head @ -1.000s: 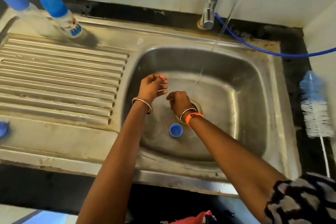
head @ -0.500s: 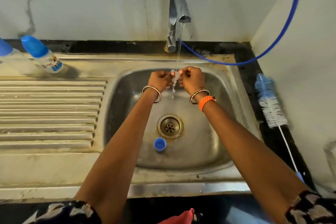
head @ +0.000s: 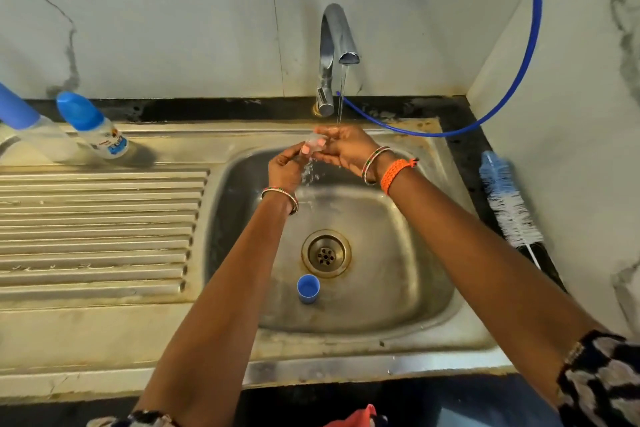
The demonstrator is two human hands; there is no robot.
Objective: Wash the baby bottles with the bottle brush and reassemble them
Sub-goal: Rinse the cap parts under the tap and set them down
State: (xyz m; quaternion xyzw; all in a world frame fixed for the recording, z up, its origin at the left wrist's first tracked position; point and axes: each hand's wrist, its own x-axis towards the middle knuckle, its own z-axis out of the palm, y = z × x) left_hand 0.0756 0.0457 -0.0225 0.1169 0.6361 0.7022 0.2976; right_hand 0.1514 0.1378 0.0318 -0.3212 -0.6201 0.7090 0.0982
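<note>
Setting: steel sink [head: 433, 274] against a marbled wall, tap [head: 334, 55] running.
Grip: my left hand [head: 289, 166] and right hand [head: 346, 149] both pinch a small clear teat [head: 316, 141], I judge, under the tap to rinse it.
Cap [head: 308, 288]: blue, near the drain.
Brush [head: 507, 204]: right of the sink, unused.
Bottles [head: 91, 125]: capped, left of the tap.

steel sink [head: 446, 184], blue cap [head: 308, 288], two bottles [head: 93, 126], brush [head: 509, 201]

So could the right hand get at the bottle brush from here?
Probably yes, but not right away. The brush lies uncovered on the counter right of the sink, on that hand's side. The right hand is busy, though, holding a small clear part under the water with the left hand.
</note>
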